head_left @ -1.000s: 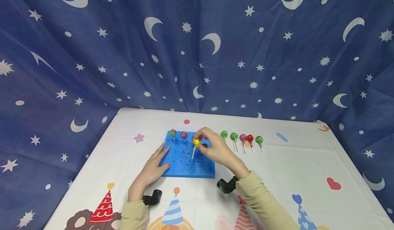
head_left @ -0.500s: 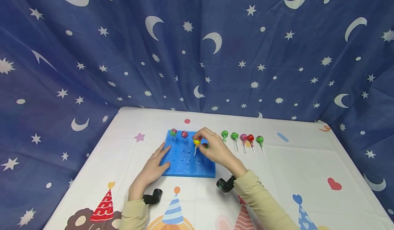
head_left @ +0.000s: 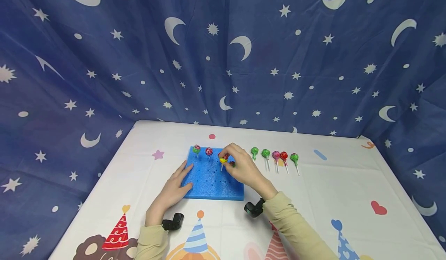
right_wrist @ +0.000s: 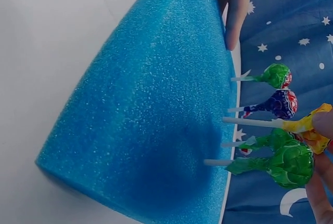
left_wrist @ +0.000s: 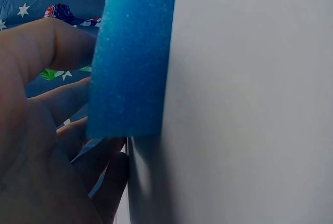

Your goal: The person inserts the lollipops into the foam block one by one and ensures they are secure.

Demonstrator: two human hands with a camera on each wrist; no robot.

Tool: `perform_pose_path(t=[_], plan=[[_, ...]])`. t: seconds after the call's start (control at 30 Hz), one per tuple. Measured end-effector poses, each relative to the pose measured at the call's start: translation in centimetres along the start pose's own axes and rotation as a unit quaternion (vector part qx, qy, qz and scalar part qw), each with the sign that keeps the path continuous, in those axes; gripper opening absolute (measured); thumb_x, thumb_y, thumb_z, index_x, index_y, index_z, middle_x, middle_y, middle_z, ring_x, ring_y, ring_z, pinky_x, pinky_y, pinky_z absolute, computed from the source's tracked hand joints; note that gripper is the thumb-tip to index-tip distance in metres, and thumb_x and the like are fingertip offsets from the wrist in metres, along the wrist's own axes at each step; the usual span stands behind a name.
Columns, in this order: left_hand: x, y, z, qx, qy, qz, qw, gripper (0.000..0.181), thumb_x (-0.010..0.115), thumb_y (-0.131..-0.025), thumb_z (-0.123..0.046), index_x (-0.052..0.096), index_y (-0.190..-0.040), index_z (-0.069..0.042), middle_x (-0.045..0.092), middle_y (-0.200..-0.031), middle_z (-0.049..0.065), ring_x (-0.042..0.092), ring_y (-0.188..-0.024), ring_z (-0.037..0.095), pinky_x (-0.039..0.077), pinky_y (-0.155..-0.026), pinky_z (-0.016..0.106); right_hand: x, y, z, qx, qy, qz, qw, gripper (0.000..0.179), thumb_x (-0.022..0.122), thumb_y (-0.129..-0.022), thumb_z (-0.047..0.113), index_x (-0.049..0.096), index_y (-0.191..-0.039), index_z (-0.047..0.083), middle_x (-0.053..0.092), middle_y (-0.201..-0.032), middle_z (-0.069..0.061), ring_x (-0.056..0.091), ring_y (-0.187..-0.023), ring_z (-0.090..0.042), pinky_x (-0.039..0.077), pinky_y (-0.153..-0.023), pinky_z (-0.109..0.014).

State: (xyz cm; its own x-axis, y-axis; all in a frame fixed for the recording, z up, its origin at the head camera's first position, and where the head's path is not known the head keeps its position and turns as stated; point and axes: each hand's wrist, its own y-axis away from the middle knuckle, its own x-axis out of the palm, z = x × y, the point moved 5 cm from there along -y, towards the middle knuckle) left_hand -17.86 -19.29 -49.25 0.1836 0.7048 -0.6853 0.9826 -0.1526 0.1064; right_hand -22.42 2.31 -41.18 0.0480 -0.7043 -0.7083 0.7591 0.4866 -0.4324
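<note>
My right hand (head_left: 244, 169) pinches a yellow-wrapped lollipop (right_wrist: 299, 125) by its head, stick pointing down over the blue foam board (head_left: 212, 192). In the right wrist view the stick's end overlaps the board's top. Around it, several lollipops stand upright with their sticks in the foam, among them a green one (right_wrist: 291, 164) and a dark blue and red one (right_wrist: 282, 103); the right hand partly hides some of these from the head view. Along the board's left edge lies my left hand (head_left: 174, 190), fingers spread, fingertips resting on the foam.
To the right of the board several loose lollipops lie in a row on the white printed tablecloth (head_left: 334, 198), including a pink one (head_left: 275, 155) and a green one at the far end (head_left: 294, 157). A blue star-patterned curtain (head_left: 209, 78) hangs behind the table.
The yellow lollipop's stick has turned more upright, and its lower end has moved back across the board toward the rear row. The left hand stays in place.
</note>
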Motion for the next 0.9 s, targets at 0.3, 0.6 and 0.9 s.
perform_pose_path(t=[0.3,0.6,0.9], plan=[[0.08,-0.1,0.04,0.005,-0.002,0.001,1.0,0.063,0.053,-0.093,-0.019,0.03,-0.152,-0.014,0.011,-0.163,0.01,0.011,-0.149,0.041,0.015,-0.113,0.069,0.38,0.0,-0.07,-0.012,0.028,-0.007,0.9995,0.023,0.071,-0.081,0.0,0.063,-0.097,0.013,0.065,-0.097,0.001,0.063,-0.09,-0.014,0.054,-0.082,-0.034],[0.08,-0.11,-0.04,0.002,-0.003,0.0,1.0,0.063,0.053,-0.093,-0.018,0.03,-0.152,-0.014,0.011,-0.163,0.01,0.011,-0.149,0.041,0.015,-0.113,0.069,0.57,0.15,-0.12,0.003,0.05,-0.005,0.9987,0.022,0.072,-0.081,0.003,0.064,-0.098,0.015,0.065,-0.098,0.002,0.063,-0.09,-0.015,0.05,-0.084,-0.037],[0.05,-0.12,0.0,0.002,-0.003,0.0,1.0,0.063,0.053,-0.093,-0.018,0.031,-0.152,-0.014,0.012,-0.163,0.01,0.012,-0.149,0.041,0.016,-0.113,0.069,0.75,0.32,-0.25,-0.001,0.065,-0.01,0.9979,0.023,0.073,-0.081,0.005,0.064,-0.099,0.015,0.065,-0.098,0.003,0.063,-0.089,-0.015,0.05,-0.085,-0.037]])
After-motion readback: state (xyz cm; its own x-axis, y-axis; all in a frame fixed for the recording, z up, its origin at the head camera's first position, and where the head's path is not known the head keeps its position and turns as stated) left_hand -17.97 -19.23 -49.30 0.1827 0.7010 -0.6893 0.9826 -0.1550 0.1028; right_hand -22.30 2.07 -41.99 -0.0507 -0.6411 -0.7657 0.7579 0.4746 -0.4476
